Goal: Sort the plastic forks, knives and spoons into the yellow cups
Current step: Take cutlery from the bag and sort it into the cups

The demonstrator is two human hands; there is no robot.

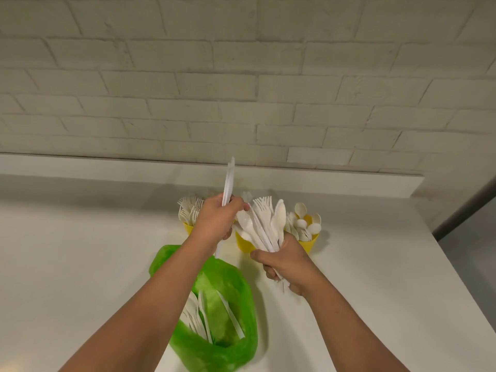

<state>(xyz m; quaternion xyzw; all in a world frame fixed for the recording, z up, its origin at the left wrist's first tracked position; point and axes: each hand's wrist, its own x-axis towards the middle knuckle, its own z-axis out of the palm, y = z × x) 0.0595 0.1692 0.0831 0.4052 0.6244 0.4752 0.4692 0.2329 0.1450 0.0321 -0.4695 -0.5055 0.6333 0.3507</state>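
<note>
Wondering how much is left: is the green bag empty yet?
Not empty. The green bag lies open on the counter, with several white plastic utensils showing inside.

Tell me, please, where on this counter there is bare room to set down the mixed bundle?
Bare counter lies left of the green bag and fork cup, and right of the spoon cup to the counter's edge. The middle is crowded: the third cup, the left hand with cutlery, the right hand with its bundle, the bag.

white counter [80, 251] | on it - green bag [230, 353] | three yellow cups [243, 244]
</note>
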